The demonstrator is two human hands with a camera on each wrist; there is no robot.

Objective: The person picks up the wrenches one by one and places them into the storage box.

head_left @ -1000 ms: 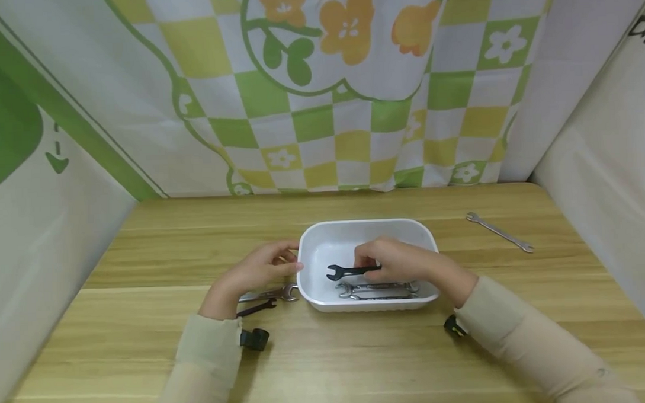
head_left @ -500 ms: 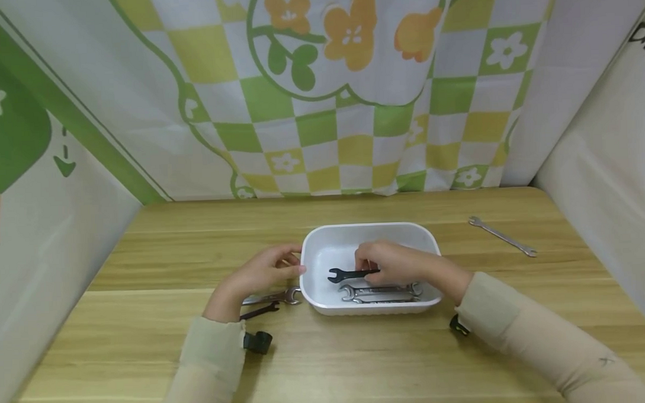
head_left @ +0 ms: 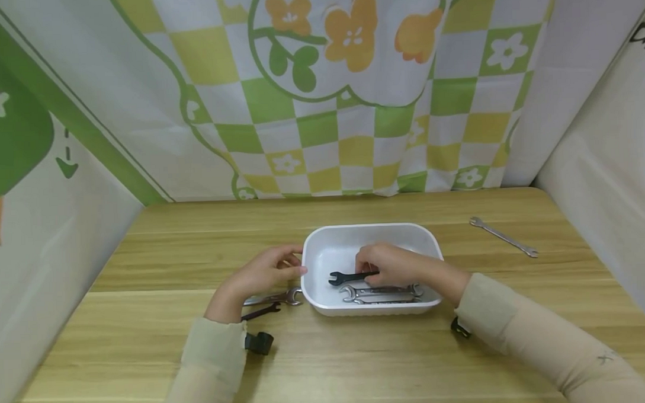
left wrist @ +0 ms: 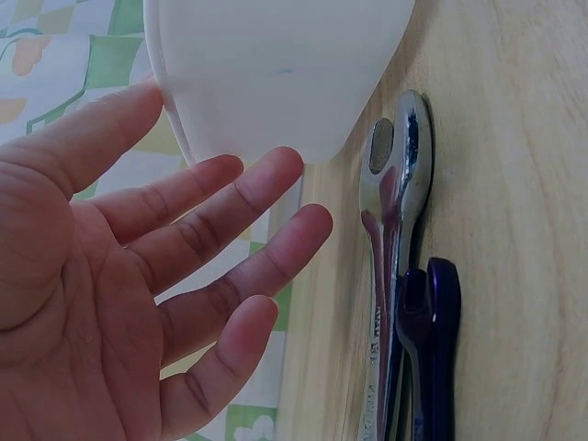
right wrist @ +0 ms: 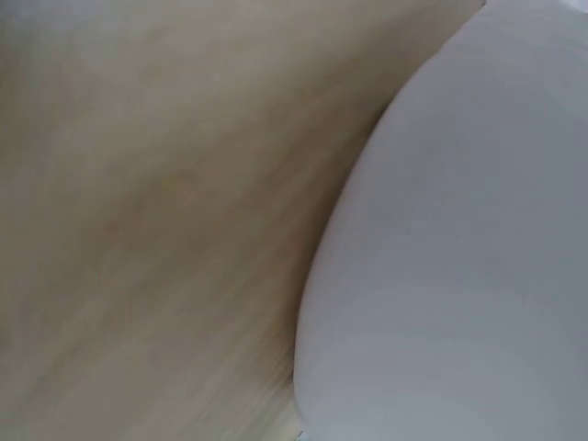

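My right hand (head_left: 391, 265) reaches into a white tray (head_left: 374, 310) and holds a black open-ended wrench (head_left: 349, 277) by its right part, which the fingers hide. The wrench lies roughly level, its open jaw pointing left. Nearer the tray's front wall rest silver wrenches (head_left: 381, 291), side by side. At the tray's left end is my left hand (head_left: 263, 272), thumb touching the rim and fingers loosely spread, as the left wrist view shows. Only the tray's outer wall (right wrist: 441, 294) and the tabletop appear in the right wrist view; the hand is out of it.
Left of the tray, beside my left wrist, lie silver wrenches (left wrist: 395, 193) and a smaller dark wrench (left wrist: 432, 340). Another silver wrench (head_left: 504, 238) lies apart at the back right of the wooden table (head_left: 349, 360). Patterned cloth (head_left: 352, 129) hangs behind the table.
The head view has shifted slightly, moving the scene a little lower. The black wrench in my right hand sits marginally lower in the tray. My left hand stays at the rim.
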